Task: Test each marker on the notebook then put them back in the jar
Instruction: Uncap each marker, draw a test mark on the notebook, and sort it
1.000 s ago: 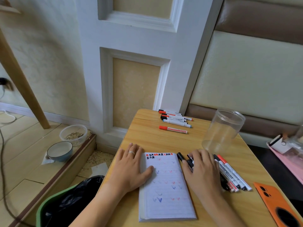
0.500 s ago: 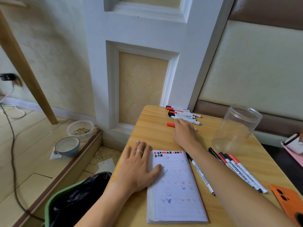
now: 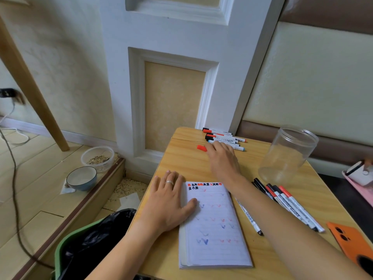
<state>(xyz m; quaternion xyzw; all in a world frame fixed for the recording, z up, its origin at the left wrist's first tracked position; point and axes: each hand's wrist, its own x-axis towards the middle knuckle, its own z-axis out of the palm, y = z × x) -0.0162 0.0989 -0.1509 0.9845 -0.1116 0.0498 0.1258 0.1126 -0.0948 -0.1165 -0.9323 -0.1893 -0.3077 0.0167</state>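
red-capped marker (image 3: 201, 148) under right hand (image 3: 223, 160) fingers (image 3: 212, 149)

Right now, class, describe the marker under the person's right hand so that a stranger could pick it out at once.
Start at the wooden table and go to its far edge, where a bunch of markers lies by the wall. Just in front of that bunch, the right hand rests over a red-capped marker. Unlike its neighbours, it lies alone, only its red cap showing.

One marker barrel (image 3: 286, 206) reads "WHITEBOARD"; the handwriting atop the notebook (image 3: 214, 229) is illegible.
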